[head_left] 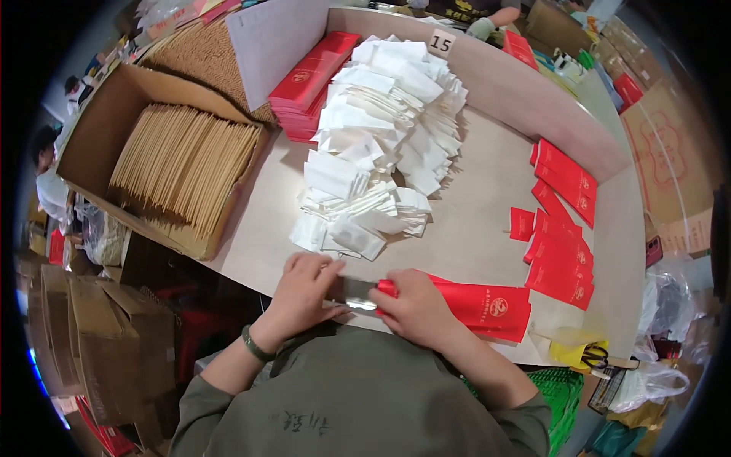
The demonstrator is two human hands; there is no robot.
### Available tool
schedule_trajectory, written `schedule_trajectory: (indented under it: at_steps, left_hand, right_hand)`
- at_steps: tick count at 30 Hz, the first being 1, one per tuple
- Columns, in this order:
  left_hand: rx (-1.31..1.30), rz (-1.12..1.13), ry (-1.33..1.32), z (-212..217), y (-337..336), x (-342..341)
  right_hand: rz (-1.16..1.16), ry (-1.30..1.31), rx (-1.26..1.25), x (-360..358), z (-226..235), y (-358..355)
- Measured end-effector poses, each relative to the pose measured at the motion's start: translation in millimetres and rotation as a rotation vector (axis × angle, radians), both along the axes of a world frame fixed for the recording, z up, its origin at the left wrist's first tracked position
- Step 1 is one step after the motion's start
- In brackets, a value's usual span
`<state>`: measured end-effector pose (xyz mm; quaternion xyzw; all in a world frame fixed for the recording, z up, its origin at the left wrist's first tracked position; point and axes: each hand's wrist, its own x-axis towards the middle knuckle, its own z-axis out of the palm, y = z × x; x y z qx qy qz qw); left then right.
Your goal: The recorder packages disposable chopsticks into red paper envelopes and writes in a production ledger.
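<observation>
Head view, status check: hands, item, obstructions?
Left hand feeding clear-wrapped pack. Right hand gripping long red paper sleeve. Heap of white packets lies beyond; nothing between the hands.

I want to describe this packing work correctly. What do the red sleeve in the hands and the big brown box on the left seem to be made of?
The red sleeve looks like smooth coated paper or thin card: flat, crisp edges, slight sheen. The brown box looks like matte corrugated cardboard, with thick raw brown walls, though no fluting is visible.
</observation>
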<state>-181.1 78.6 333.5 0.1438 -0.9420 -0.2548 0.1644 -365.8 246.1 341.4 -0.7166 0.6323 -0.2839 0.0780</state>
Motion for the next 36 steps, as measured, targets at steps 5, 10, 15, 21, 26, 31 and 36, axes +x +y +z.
schedule_trajectory:
  at_steps: [5, 10, 15, 21, 26, 31, 36]
  left_hand:
    - [0.068, 0.089, -0.272, 7.8, -3.4, 5.2]
    - [0.731, -0.018, -0.404, 10.6, 11.6, -0.6]
    - [0.850, -0.489, -0.315, 11.9, 48.8, -34.5]
    - [0.347, 0.261, -0.239, -11.1, 12.9, 11.2]
    - [0.281, 0.129, -0.201, -13.7, 11.2, 23.9]
    - [0.142, -0.131, -0.338, -4.9, -14.3, 17.9]
    - [-0.002, -0.296, 0.002, 12.2, -53.2, -8.1]
  right_hand:
    - [-0.230, 0.081, 0.253, -100.8, 14.7, 34.2]
    - [-0.135, 0.190, 0.228, -94.1, 17.9, 65.7]
    - [-0.021, 0.145, 0.154, -24.9, 0.6, 15.9]
    - [-0.466, 0.024, 0.464, -2.3, 14.8, 19.1]
    - [-0.536, -0.083, 0.580, 2.1, 4.7, 5.7]
    - [-0.460, -0.206, 0.491, 11.5, -9.9, -7.4]
    - [-0.596, -0.137, 0.047, -26.3, -1.9, -72.1]
